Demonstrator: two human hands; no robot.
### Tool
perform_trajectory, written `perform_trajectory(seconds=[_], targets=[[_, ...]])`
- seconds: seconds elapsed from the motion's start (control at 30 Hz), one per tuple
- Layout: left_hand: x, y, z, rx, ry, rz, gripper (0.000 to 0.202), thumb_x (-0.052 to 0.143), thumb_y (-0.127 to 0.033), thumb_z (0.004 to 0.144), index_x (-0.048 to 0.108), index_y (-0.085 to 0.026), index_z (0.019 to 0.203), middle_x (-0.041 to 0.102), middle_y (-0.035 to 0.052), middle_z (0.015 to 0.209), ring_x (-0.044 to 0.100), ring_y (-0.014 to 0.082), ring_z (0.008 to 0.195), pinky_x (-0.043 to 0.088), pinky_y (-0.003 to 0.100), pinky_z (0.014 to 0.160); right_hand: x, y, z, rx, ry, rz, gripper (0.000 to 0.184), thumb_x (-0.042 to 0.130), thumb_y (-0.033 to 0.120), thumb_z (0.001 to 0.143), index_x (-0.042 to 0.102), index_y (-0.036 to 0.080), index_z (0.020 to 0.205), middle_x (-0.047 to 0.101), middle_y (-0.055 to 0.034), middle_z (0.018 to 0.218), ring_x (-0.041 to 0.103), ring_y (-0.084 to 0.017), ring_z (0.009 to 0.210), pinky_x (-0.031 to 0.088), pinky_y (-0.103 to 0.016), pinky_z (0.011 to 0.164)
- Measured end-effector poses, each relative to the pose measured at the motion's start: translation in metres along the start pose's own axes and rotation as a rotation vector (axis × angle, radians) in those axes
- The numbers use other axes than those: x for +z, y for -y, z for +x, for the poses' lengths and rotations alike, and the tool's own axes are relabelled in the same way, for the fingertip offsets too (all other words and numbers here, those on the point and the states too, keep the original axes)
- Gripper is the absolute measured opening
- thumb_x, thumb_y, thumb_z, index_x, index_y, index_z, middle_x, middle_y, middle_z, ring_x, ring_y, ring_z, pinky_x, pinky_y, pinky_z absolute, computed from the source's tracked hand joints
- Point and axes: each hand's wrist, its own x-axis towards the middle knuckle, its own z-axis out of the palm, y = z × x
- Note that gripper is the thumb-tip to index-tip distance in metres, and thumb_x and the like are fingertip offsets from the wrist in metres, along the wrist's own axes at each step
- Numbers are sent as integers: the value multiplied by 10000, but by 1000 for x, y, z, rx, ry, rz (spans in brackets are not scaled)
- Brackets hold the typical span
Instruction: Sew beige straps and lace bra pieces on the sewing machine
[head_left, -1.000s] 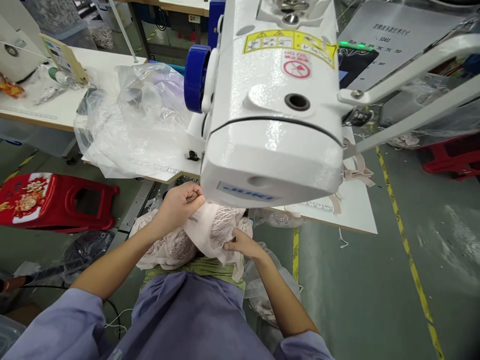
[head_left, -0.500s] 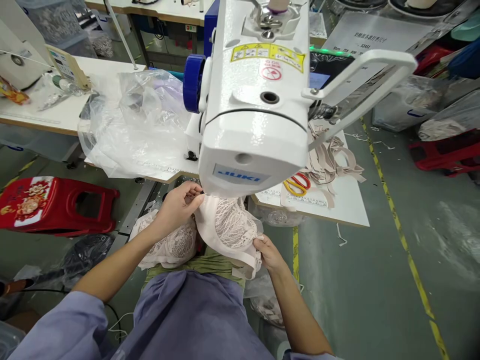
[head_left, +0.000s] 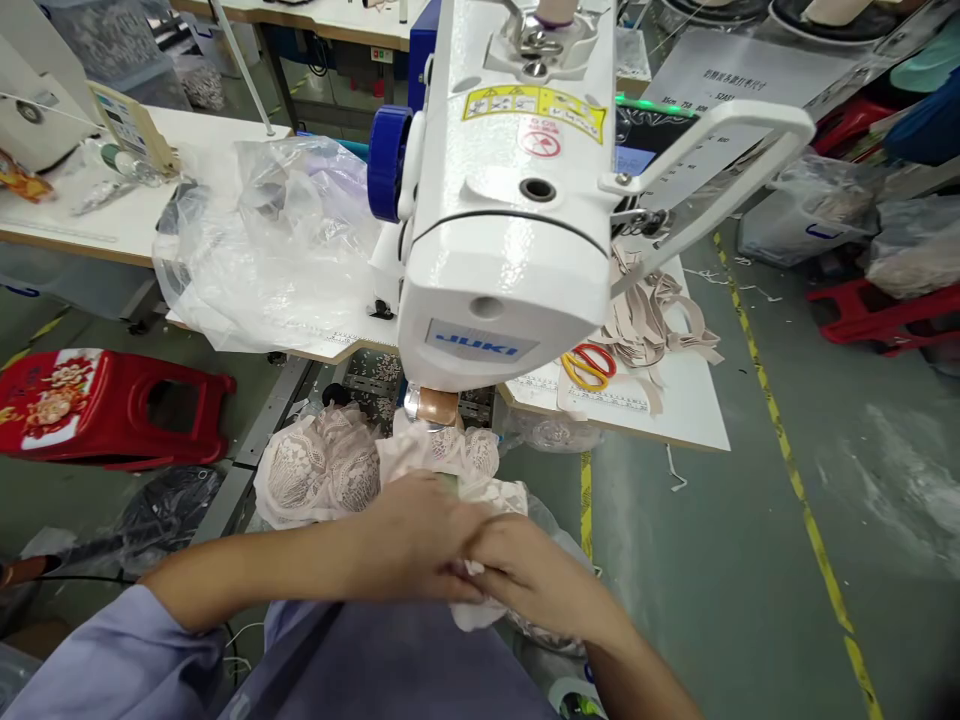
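A pale pink lace bra (head_left: 450, 460) lies bunched in my lap, just below the head of a white sewing machine (head_left: 510, 230). My left hand (head_left: 412, 540) and my right hand (head_left: 525, 575) meet over its near edge, both closed on the fabric. A second lace cup (head_left: 315, 470) of the same pink shows to the left of my hands. The machine's metal foot area (head_left: 431, 405) sits just above the fabric, apart from my hands.
Crumpled clear plastic bags (head_left: 262, 240) cover the table left of the machine. Pink straps (head_left: 652, 320) and red and yellow scissors (head_left: 589, 365) lie on the table to the right. A red stool (head_left: 112, 405) stands at the left; yellow floor tape (head_left: 795, 490) runs along the right.
Both hands have come down from under the machine head towards my lap and met over the fabric. The bra has dropped away from the machine with them.
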Motion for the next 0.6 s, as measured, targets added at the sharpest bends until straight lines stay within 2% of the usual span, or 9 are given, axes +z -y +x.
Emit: perform_trajectory(seconds=[0.03,0.1,0.2,0.27,0.33,0.4,0.43,0.53,0.6], targets=[[-1,7,-1,-105,48,-48,288,753,-371,804,688,-178,1008,722,64,802,663,249,731,470,324,668,1,7,2,14,-10,-56,300,409,281,997,666,231,848,696,-25,809,630,-178,745,460,-284,711],[-6,21,-3,-244,56,-156,141,728,-311,822,667,-185,806,639,5,626,572,169,559,343,269,523,2,14,5,87,-122,-118,253,370,271,1020,619,229,1006,684,-21,798,616,-175,717,431,-280,676],[-13,37,-6,-226,0,-295,234,637,-252,882,585,-180,665,492,-38,514,414,99,466,230,245,485,0,12,11,156,-247,-54,214,399,272,1013,496,221,1196,683,4,757,599,-168,658,418,-276,651],[-14,42,-8,-173,-49,-254,360,557,-256,933,494,-176,588,384,-46,481,332,91,450,190,253,484,-3,7,16,170,-236,-24,166,477,288,984,533,223,1126,679,11,751,589,-160,647,398,-261,615],[-13,46,-7,-136,-132,-131,404,515,-284,953,432,-185,570,346,-42,492,299,100,464,168,269,497,-8,1,23,168,-214,-44,107,534,295,955,609,221,933,653,6,737,583,-156,669,372,-246,589],[-12,52,-4,-124,-206,-25,390,509,-295,945,413,-197,581,342,-37,504,279,112,478,152,284,513,-14,-3,31,160,-233,-56,204,542,304,951,640,210,798,620,1,701,573,-150,674,358,-241,584],[-13,55,-1,-120,-222,2,385,512,-303,940,409,-199,584,342,-36,507,274,114,481,149,286,518,-17,-5,35,153,-256,-40,228,538,313,956,661,208,794,622,0,702,574,-147,677,363,-240,592],[-25,65,5,-151,-203,12,432,514,-360,941,396,-191,562,323,-41,489,285,103,469,159,278,521,-30,-7,47,144,-336,30,217,574,359,942,716,213,866,682,-8,776,602,-149,711,401,-244,637],[-40,73,8,-232,-148,-48,473,517,-422,945,412,-183,550,327,-44,477,304,91,456,176,267,515,-39,-8,54,146,-362,33,246,595,387,926,712,202,814,692,-14,776,604,-152,705,407,-251,643]])
